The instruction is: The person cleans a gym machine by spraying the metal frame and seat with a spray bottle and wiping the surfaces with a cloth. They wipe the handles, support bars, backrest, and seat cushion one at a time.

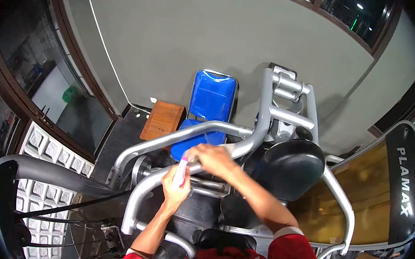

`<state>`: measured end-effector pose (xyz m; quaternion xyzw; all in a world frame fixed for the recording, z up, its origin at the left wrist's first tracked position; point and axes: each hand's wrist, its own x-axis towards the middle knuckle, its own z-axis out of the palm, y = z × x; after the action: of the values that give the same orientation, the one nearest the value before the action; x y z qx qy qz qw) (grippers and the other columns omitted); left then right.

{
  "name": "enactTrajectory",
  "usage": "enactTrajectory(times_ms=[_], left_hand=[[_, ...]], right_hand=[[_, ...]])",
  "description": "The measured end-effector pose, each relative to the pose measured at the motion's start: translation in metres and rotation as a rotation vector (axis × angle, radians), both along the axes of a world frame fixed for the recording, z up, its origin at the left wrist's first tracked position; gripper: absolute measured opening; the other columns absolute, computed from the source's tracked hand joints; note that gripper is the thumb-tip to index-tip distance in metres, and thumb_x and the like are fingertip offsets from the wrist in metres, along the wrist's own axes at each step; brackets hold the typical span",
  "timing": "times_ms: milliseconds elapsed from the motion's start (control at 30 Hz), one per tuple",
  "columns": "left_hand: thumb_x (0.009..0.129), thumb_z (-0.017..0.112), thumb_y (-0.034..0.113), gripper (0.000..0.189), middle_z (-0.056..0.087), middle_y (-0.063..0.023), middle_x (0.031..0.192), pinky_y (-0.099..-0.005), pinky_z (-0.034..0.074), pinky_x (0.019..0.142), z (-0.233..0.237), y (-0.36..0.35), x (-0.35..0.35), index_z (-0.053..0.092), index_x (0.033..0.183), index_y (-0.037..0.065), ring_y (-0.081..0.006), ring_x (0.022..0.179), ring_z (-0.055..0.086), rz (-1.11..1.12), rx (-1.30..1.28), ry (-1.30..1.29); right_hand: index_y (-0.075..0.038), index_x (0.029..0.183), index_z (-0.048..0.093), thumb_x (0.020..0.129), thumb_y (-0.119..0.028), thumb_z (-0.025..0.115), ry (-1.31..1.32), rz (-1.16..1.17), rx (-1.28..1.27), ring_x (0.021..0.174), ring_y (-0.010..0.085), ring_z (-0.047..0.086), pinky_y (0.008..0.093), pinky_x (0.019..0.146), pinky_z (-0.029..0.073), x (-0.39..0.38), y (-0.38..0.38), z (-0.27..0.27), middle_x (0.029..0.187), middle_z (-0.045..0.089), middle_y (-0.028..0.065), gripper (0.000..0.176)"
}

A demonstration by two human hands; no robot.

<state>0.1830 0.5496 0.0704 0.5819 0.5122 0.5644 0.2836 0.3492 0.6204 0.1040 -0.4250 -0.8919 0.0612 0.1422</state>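
My left hand [174, 188] is wrapped around a slim white bottle with pink parts [180, 172], held upright in front of a silver machine tube [149, 184]. Just above and to the right of it, my right hand [212, 158] is closed over the bend of the silver frame. Something pale, which looks like a cloth [227, 148], shows at its fingers; most of it is hidden under the hand. A black padded seat [293, 166] of the exercise machine stands to the right of my right forearm.
A blue chair [213, 96] and a brown wooden box [163, 120] stand by the grey wall [201, 35]. Silver tubes curve around both arms. A PLAMAX panel [403, 181] rises on the right, and a dark machine arm [60, 177] with cables reaches in from the left.
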Motion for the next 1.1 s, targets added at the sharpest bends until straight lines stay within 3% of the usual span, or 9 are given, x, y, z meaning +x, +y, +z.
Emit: enactTrajectory(times_ms=[67,300,367,500,533,700,800,967,1100], left_hand=[[0.077,0.061,-0.003,0.007,0.061,-0.0056,0.067,-0.0248,0.046,0.044,0.002,0.001,0.002,0.058,0.082,0.001,-0.0095,0.049,0.058,-0.065,0.130,0.086],[0.067,0.060,-0.006,0.018,0.063,-0.0123,0.074,-0.0339,0.051,0.064,0.012,-0.006,0.011,0.061,0.083,0.001,-0.0276,0.068,0.064,-0.119,0.199,0.208],[0.066,0.060,-0.006,0.018,0.063,-0.0125,0.074,-0.0347,0.051,0.065,0.014,-0.008,0.013,0.061,0.083,0.001,-0.0281,0.068,0.064,-0.135,0.204,0.203],[0.066,0.059,-0.005,0.018,0.063,-0.0125,0.074,-0.0350,0.051,0.064,0.012,-0.009,0.014,0.061,0.083,0.001,-0.0279,0.068,0.064,-0.159,0.206,0.230],[0.066,0.059,-0.005,0.018,0.063,-0.0125,0.074,-0.0350,0.051,0.064,0.012,-0.009,0.015,0.061,0.083,0.001,-0.0279,0.068,0.064,-0.164,0.209,0.224],[0.068,0.056,-0.006,0.014,0.061,-0.0075,0.068,-0.0297,0.046,0.056,0.017,-0.011,0.020,0.061,0.078,0.002,-0.0192,0.057,0.058,-0.141,0.197,0.189],[0.067,0.058,-0.005,0.016,0.061,-0.0092,0.070,-0.0315,0.049,0.058,0.013,-0.012,0.015,0.061,0.081,0.002,-0.0228,0.060,0.061,-0.150,0.164,0.225],[0.064,0.061,-0.004,0.025,0.060,-0.0110,0.071,-0.0345,0.049,0.058,0.010,-0.008,0.016,0.063,0.088,0.002,-0.0280,0.061,0.061,-0.161,0.280,0.262],[0.061,0.062,-0.001,0.031,0.057,-0.0106,0.068,-0.0352,0.048,0.056,0.022,-0.011,0.020,0.064,0.092,0.003,-0.0285,0.057,0.058,-0.170,0.391,0.353]], right_hand=[[-0.014,0.106,0.057,0.087,-0.015,0.047,-0.212,-0.174,-0.081,0.096,0.0242,0.063,0.0420,0.071,0.053,0.043,0.017,0.010,0.098,0.064,0.0094,0.022],[-0.016,0.123,0.053,0.086,-0.029,0.050,-0.558,-0.430,-0.448,0.103,0.0290,0.061,0.0453,0.087,0.048,0.085,0.064,0.018,0.114,0.062,0.0120,0.040],[-0.016,0.113,0.057,0.085,-0.034,0.050,-0.151,-0.303,-0.387,0.101,0.0346,0.060,0.0489,0.086,0.046,0.063,0.054,-0.010,0.105,0.064,0.0163,0.034],[-0.012,0.109,0.057,0.084,-0.024,0.052,-0.045,-0.173,-0.462,0.098,0.0332,0.060,0.0472,0.084,0.046,-0.002,0.016,0.002,0.103,0.064,0.0163,0.028],[-0.007,0.110,0.057,0.081,-0.021,0.057,0.173,-0.053,-0.032,0.104,0.0325,0.056,0.0452,0.089,0.042,-0.006,0.002,-0.030,0.111,0.060,0.0164,0.032],[-0.008,0.104,0.062,0.069,-0.009,0.062,0.479,0.010,0.149,0.111,0.0269,0.054,0.0410,0.100,0.038,-0.001,-0.043,-0.022,0.117,0.059,0.0104,0.034],[-0.007,0.088,0.067,0.072,-0.003,0.061,0.253,-0.112,0.338,0.115,0.0263,0.052,0.0396,0.099,0.041,0.025,-0.054,-0.031,0.118,0.059,0.0067,0.018],[-0.008,0.110,0.058,0.063,0.018,0.054,0.639,-0.704,0.358,0.128,0.0396,0.034,0.0444,0.110,0.027,0.057,-0.042,-0.030,0.129,0.047,0.0174,0.054],[-0.007,0.115,0.057,0.064,0.019,0.049,0.777,-0.792,0.424,0.134,0.0414,0.024,0.0469,0.112,0.019,0.031,-0.037,-0.046,0.139,0.038,0.0199,0.058]])
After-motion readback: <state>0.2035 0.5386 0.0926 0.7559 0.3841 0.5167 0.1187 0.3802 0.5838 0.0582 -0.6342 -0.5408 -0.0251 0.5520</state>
